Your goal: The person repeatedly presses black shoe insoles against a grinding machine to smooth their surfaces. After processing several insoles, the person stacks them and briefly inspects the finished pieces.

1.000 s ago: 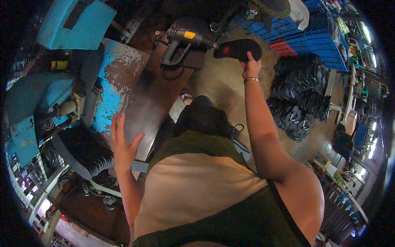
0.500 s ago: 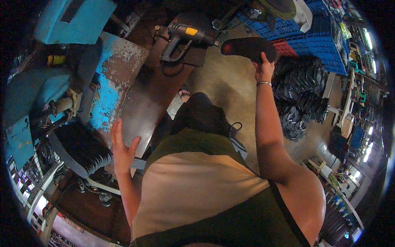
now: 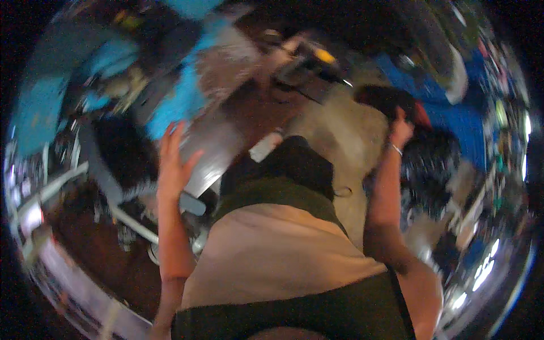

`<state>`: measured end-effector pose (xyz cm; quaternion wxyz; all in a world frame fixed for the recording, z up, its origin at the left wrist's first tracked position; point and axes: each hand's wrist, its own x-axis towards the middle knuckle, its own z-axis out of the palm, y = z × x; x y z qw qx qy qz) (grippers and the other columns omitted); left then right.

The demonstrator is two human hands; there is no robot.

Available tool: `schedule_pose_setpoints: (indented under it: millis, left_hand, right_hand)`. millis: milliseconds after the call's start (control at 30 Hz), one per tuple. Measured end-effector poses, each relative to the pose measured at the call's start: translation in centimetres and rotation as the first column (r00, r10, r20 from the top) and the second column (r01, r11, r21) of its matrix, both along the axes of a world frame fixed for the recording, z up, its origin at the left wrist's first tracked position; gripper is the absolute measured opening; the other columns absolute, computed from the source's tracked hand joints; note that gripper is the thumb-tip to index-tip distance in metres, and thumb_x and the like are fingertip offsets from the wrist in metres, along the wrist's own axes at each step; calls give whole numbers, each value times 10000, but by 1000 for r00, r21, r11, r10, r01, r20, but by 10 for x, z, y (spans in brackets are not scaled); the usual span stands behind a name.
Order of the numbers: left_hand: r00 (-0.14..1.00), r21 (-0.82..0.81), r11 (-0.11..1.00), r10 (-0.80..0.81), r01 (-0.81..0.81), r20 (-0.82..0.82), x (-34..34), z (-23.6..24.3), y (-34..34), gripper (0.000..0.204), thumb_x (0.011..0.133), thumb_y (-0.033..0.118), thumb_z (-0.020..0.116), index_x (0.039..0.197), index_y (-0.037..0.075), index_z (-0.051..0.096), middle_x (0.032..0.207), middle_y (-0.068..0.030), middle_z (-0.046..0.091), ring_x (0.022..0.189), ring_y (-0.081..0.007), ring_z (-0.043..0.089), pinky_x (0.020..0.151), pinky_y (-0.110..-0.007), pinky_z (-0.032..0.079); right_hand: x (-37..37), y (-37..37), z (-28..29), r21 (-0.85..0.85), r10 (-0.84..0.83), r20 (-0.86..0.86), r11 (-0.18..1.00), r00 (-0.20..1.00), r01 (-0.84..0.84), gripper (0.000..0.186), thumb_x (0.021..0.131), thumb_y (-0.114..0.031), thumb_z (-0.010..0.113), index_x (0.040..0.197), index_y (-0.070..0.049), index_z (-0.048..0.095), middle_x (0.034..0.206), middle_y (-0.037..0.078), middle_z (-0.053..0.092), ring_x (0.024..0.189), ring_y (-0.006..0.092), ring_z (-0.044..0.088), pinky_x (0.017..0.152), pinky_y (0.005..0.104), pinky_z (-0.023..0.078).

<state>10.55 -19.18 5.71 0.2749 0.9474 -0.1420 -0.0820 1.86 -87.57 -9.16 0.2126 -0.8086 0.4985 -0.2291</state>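
My right hand [image 3: 401,133] is closed on one end of a dark shoe sole [image 3: 378,97], held out at the upper right. The sole's free end points left, toward the nozzle of a heat gun [image 3: 309,63] on the brown bench, with a gap between them. My left hand [image 3: 174,161] is empty, fingers apart, over the bench edge. Close by on its left stands a row of dark, thin pieces [image 3: 127,150] packed together in a grey holder. Motion blurs the whole picture, so fine detail is lost.
At the right a pile of black soles [image 3: 433,161] lies on the floor beside blue crates [image 3: 453,116]. A worn blue-and-brown surface [image 3: 218,65] and teal machinery [image 3: 42,113] stand at the left. Shelving runs along the far right.
The view has swung, shifting the surroundings to the right and down. The sole's end has changed from beside the nozzle to farther below it. My right hand keeps its hold; my left stays open.
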Motion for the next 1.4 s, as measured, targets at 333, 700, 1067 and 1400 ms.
schedule_pose_setpoints:
  millis: [333,700,1067,1400]
  left_hand:
    - [968,84,988,108,-129,225,189,-62,-22,874,852,395,874,1627,270,488,1733,-241,312,1624,-464,232,1275,-711,181]
    - [996,259,962,-87,86,-8,170,-60,-20,906,768,352,918,1590,237,556,1605,-262,403,1540,-489,314,1278,-708,168]
    - [965,100,981,183,-166,-190,23,-99,52,1054,768,364,952,1664,392,398,1770,-209,216,1653,-457,147,1293,-710,136]
    - [960,26,961,277,-276,-49,5,-103,53,1000,746,250,958,1621,316,480,1676,-195,348,1591,-451,283,1285,-611,278]
  right_hand:
    - [130,151,185,177,260,622,872,739,-456,461,980,-225,836,1307,58,676,1246,174,744,979,266,713,831,414,621]
    - [302,440,198,396,126,916,-125,382,-910,578,970,-135,822,1422,7,491,1256,186,698,998,358,761,868,542,676]
    - [359,504,49,769,231,638,-154,734,-620,445,977,-67,783,1337,-44,523,1279,180,697,1011,420,763,790,511,703]
    - [362,512,33,772,223,635,-179,739,-610,477,974,-58,779,1352,-36,489,1291,209,683,1039,458,751,784,531,700]
